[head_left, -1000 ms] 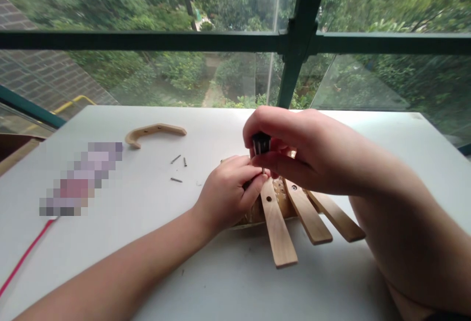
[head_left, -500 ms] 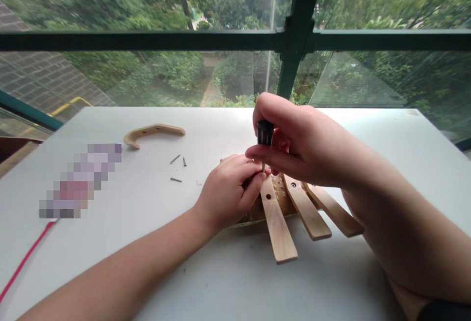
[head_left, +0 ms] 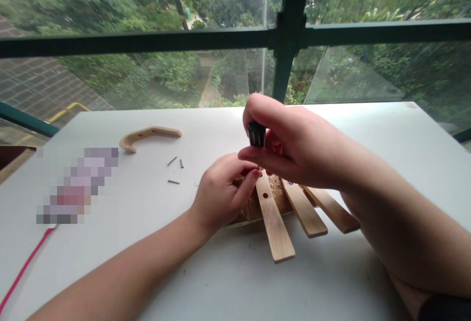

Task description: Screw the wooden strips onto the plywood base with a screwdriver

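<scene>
My right hand (head_left: 294,144) grips a screwdriver (head_left: 256,134) by its black handle, with the shaft pointing down. Its tip meets the upper end of a flat wooden slat (head_left: 275,223) that has a dark hole farther down. The thumb and fingertips of my left hand (head_left: 221,188) pinch together at the screwdriver's tip; what lies between them is hidden. The slat rests on a brown base (head_left: 248,210), partly covered by my left hand. Two more wooden slats, a middle one (head_left: 305,213) and a right one (head_left: 334,210), fan out from that base.
On the white table (head_left: 206,272), a curved wooden piece (head_left: 150,133) with holes lies at the back left. Several loose screws (head_left: 173,182) are near my left hand. A blurred-out object (head_left: 75,188) with a red cord (head_left: 27,259) lies farther left. A green-framed window (head_left: 147,43) stands behind.
The view has shifted slightly. My right hand still holds the screwdriver upright at the slat, and my left fingers stay pinched at its tip.
</scene>
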Available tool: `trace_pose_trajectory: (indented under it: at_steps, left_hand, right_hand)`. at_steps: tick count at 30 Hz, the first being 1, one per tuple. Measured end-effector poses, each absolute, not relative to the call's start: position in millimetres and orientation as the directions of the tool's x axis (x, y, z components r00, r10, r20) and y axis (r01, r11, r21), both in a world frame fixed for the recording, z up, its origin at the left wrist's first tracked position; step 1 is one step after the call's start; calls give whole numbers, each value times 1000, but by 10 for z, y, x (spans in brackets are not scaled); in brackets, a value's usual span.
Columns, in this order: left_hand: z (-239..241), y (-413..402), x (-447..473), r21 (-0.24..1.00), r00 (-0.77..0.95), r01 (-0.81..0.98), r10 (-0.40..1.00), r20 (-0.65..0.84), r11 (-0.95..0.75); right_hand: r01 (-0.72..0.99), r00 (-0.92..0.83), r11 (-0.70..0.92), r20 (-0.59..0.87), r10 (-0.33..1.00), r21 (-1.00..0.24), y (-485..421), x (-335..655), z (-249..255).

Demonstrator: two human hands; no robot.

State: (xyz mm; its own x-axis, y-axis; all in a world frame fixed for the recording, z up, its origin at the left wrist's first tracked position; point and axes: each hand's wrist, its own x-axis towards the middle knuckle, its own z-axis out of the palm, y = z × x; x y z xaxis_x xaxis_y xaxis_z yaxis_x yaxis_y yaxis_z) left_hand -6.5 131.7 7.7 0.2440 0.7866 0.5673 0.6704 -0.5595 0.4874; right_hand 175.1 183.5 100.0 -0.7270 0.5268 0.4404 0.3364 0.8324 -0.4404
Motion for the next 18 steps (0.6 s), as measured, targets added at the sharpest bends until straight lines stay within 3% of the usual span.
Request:
trace_pose_trajectory:
  at_steps: [10,18]
  left_hand:
    - [95,1323,-81,443,299,686,779,552,-577]
    - [113,1307,-66,471,302,676,796,525,-567]
  right_hand:
    - [318,-744,824,415,524,-469,1814,1764,1020]
    - [95,-828,803,401,391,-588,1809,1841,1107]
